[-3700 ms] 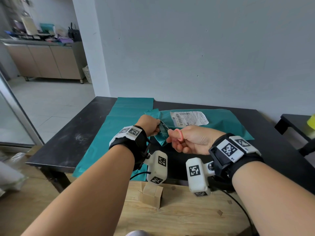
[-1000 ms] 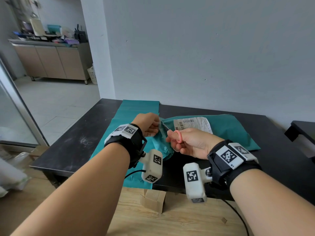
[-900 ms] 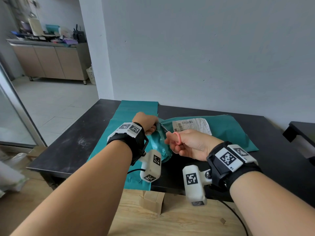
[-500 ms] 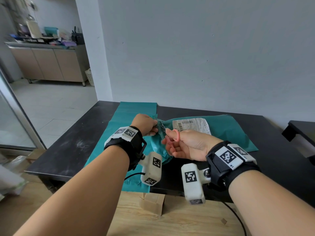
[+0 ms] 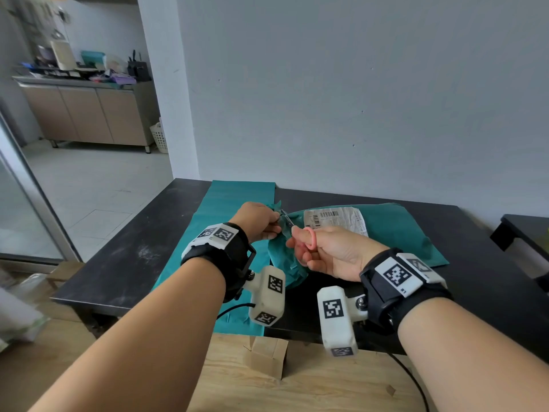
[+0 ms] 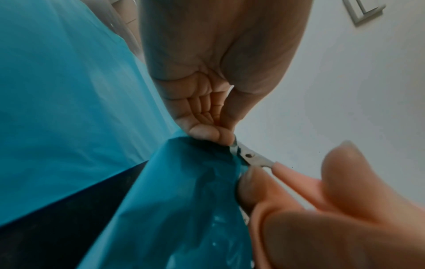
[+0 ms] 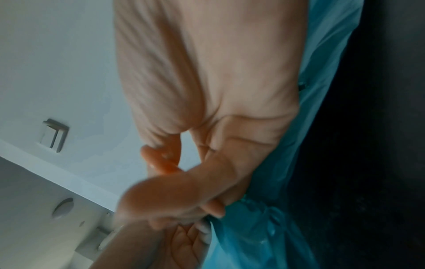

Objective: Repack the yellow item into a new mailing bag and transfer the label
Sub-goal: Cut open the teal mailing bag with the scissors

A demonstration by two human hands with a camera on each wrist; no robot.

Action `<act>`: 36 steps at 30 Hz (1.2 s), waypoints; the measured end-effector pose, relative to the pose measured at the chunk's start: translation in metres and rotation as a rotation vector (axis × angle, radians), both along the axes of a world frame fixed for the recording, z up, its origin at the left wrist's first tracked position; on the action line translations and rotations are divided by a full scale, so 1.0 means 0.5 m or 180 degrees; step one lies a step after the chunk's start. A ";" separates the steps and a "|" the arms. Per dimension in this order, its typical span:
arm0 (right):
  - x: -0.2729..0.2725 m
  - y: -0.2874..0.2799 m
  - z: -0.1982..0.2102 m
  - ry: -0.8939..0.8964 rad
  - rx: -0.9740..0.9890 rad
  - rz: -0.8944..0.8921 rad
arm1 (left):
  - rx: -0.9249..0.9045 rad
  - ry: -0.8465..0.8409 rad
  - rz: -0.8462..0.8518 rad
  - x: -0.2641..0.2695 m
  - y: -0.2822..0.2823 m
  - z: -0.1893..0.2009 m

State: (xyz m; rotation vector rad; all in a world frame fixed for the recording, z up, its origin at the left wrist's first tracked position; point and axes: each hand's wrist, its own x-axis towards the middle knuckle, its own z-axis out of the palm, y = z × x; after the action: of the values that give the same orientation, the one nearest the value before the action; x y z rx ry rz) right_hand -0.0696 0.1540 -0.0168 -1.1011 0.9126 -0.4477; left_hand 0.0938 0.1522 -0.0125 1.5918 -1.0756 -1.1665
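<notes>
**Reader:** What does each hand hold?

**Legend:** The left hand [image 5: 258, 220] pinches the raised, bunched end of the teal labelled bag [image 5: 392, 230] between thumb and curled fingertips. The right hand [image 5: 326, 251] grips the scissors [image 5: 287, 220], with the thumb through one pink loop and the fingers curled round the other. The blades point toward 11 o'clock. In the left wrist view they meet the teal film just beside the left fingertips. How far the blades are parted cannot be told.

**Reader:** Where does the bag lie?

**Legend:** Its body rests on the black tabletop [image 5: 124, 248] and stretches from the hands toward 3 o'clock. The white label [image 5: 335, 218] is stuck on it at 1 o'clock from the right hand, with its barcode toward the far edge. The film hides the bag's contents.

**Reader:** And around it?

**Legend:** A second, flat bag [image 5: 234, 197] of the same teal lies at 11 o'clock from the left hand. It runs under that wrist to the near edge at 6 o'clock, where it overhangs. A small cardboard box [image 5: 267, 356] stands on the wooden surface [image 5: 312, 388] at 6 o'clock, below the tabletop's edge.
</notes>
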 end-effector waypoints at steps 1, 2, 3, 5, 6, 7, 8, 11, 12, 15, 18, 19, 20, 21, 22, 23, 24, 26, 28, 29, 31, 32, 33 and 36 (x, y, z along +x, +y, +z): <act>-0.004 0.001 0.000 0.0004 0.0029 0.0067 | 0.0011 -0.0007 -0.0013 0.001 0.000 0.001; -0.006 0.002 0.000 0.0022 0.0068 0.0149 | 0.0037 0.0006 -0.0019 0.003 0.000 0.002; -0.007 0.002 0.002 0.0049 0.0105 0.0226 | 0.0055 0.0005 -0.0064 0.005 0.001 0.002; -0.004 0.002 0.007 0.0090 0.0142 0.0259 | 0.0077 0.0005 -0.0212 0.005 0.003 0.005; -0.001 0.001 0.009 0.0092 0.0136 0.0219 | 0.0065 0.0019 -0.0253 0.005 0.004 0.006; 0.003 0.001 0.010 0.0079 0.0114 0.0161 | 0.0050 0.0050 -0.0251 0.004 0.004 0.007; 0.007 0.002 0.010 0.0049 0.0085 0.0098 | 0.0040 0.0100 -0.0218 0.005 0.003 0.006; 0.013 0.004 0.004 -0.0068 0.0019 -0.0085 | 0.0040 0.0275 -0.0143 0.003 0.000 0.004; 0.014 0.005 0.002 -0.0084 0.0007 -0.0128 | 0.0042 0.0330 -0.0129 0.002 0.000 0.003; 0.013 0.007 -0.001 -0.0126 0.0002 -0.0172 | 0.0015 0.0503 -0.0050 -0.003 0.000 0.003; 0.007 0.006 0.000 -0.0232 0.0149 -0.0036 | -0.0079 0.0508 0.0036 -0.011 -0.003 0.002; 0.005 0.006 0.002 -0.0276 0.0228 0.0040 | -0.0108 0.0492 0.0059 -0.012 -0.004 0.002; 0.003 0.006 0.005 -0.0295 0.0280 0.0097 | -0.0130 0.0500 0.0079 -0.012 -0.004 0.000; 0.001 0.006 0.008 -0.0281 0.0293 0.0121 | -0.0141 0.0530 0.0086 -0.011 -0.004 0.000; 0.001 0.005 0.009 -0.0256 0.0277 0.0102 | -0.0148 0.0571 0.0073 -0.009 -0.005 -0.001; 0.000 0.005 0.010 -0.0230 0.0239 0.0046 | -0.0148 0.0609 0.0039 -0.007 -0.004 -0.002; 0.000 0.005 0.010 -0.0206 0.0186 -0.0032 | -0.0145 0.0639 -0.0004 -0.006 -0.004 -0.003; 0.002 0.006 0.008 -0.0151 0.0070 -0.0205 | -0.0145 0.0615 -0.0070 -0.003 -0.004 -0.007; 0.006 0.008 0.007 -0.0145 0.0028 -0.0345 | -0.0179 0.0453 -0.0025 0.001 -0.007 -0.010; 0.007 0.007 0.006 -0.0175 0.0036 -0.0378 | -0.0202 0.0408 0.0027 0.002 -0.009 -0.011; 0.007 0.008 0.006 -0.0292 0.0123 -0.0335 | -0.0209 0.0445 0.0041 0.004 -0.010 -0.011; 0.006 0.007 0.006 -0.0362 0.0200 -0.0277 | -0.0185 0.0507 -0.0023 0.003 -0.008 -0.010; 0.004 0.006 0.007 -0.0417 0.0272 -0.0228 | -0.0144 0.0576 -0.0115 0.001 -0.005 -0.009; 0.002 0.004 0.014 -0.0450 0.0345 -0.0269 | -0.0096 0.0635 -0.0131 0.001 -0.003 -0.009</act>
State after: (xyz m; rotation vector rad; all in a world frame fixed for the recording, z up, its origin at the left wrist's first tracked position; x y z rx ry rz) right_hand -0.0686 0.1558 -0.0096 -0.9232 0.8509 -0.5328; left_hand 0.0941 0.1509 -0.0171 1.4030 -0.9946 -1.3009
